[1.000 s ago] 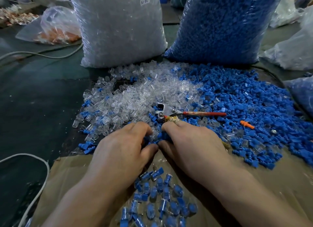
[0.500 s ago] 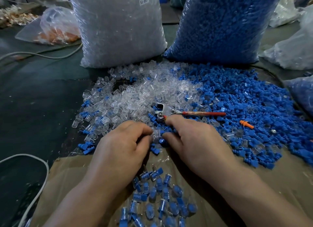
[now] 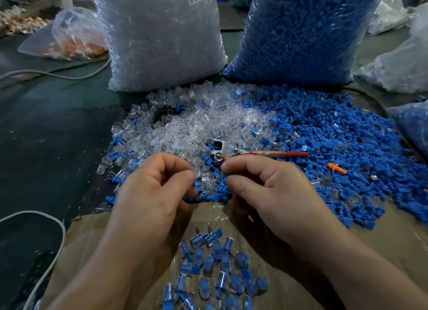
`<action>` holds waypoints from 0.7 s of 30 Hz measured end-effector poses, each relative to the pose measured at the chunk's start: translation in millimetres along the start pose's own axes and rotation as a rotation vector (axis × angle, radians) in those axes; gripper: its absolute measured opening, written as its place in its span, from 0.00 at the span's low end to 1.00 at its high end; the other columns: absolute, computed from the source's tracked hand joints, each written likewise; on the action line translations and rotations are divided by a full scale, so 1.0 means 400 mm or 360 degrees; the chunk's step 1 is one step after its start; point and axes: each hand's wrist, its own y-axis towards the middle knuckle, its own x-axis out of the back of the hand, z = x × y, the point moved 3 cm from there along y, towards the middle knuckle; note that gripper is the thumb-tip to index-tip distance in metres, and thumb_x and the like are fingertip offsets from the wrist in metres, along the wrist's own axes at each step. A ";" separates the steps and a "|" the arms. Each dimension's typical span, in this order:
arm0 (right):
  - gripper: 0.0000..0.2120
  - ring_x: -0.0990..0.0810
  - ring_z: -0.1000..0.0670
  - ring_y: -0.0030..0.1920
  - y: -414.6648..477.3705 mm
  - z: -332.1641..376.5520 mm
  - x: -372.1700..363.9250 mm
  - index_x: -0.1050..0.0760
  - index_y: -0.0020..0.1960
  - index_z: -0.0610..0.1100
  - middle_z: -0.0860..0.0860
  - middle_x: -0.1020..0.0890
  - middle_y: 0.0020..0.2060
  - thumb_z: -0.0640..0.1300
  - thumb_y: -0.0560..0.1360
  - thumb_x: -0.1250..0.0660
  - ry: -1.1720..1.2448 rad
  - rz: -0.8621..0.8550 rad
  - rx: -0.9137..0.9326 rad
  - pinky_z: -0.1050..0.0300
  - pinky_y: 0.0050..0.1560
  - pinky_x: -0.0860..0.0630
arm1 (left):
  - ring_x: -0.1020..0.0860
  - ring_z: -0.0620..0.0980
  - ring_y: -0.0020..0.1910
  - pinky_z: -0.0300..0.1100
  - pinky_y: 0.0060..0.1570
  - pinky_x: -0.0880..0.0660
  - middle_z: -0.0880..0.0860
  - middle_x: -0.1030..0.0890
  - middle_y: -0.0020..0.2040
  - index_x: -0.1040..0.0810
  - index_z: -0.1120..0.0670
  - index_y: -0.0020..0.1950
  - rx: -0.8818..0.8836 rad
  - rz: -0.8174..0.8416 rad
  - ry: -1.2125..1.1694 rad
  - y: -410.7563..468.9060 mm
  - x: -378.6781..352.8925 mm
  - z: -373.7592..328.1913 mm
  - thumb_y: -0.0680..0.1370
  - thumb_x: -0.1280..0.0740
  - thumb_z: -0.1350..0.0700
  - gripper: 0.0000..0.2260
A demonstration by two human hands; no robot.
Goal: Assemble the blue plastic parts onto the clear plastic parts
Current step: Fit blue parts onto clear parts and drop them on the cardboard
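Here, glossy clear parts (image 3: 220, 124) and ribbed blue parts (image 3: 335, 136) heap on dark worktop (image 3: 46, 136). My left hand (image 3: 157, 189) and right hand (image 3: 268, 189) curl; what they pinch, I cannot tell.

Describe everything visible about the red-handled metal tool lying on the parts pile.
The tool lies flat on the mixed clear and blue parts, just beyond the right hand. Its silvery metal head shows a rectangular opening and round pivots; a thin red handle points right. That hand's forefinger sits beside the head; contact cannot be told.
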 end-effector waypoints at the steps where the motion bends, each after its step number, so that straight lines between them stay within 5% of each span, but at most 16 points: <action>1: 0.10 0.19 0.61 0.42 -0.004 0.007 -0.004 0.22 0.50 0.65 0.64 0.17 0.42 0.48 0.77 0.31 -0.0094 -0.0010 0.0081 0.65 0.44 0.21 | 0.16 0.49 0.35 0.36 0.32 0.22 0.52 0.15 0.37 0.17 0.44 0.44 0.0078 0.0061 -0.0114 -0.001 -0.002 0.003 0.77 0.29 0.57 0.07; 15: 0.05 0.22 0.57 0.46 -0.022 0.052 -0.014 0.23 0.49 0.54 0.59 0.21 0.43 0.51 0.75 0.35 -0.0581 -0.0117 0.0498 0.57 0.44 0.23 | 0.16 0.51 0.33 0.38 0.33 0.20 0.54 0.15 0.35 0.16 0.45 0.43 -0.0015 0.0319 -0.0124 -0.019 -0.033 -0.030 0.75 0.28 0.60 0.08; 21: 0.10 0.21 0.52 0.47 -0.028 0.065 -0.027 0.19 0.54 0.46 0.53 0.21 0.47 0.47 0.78 0.38 -0.0719 -0.0064 0.0665 0.52 0.45 0.23 | 0.15 0.52 0.36 0.43 0.36 0.18 0.53 0.15 0.38 0.16 0.45 0.45 -0.0089 0.0318 -0.0126 -0.016 -0.030 -0.027 0.68 0.25 0.49 0.07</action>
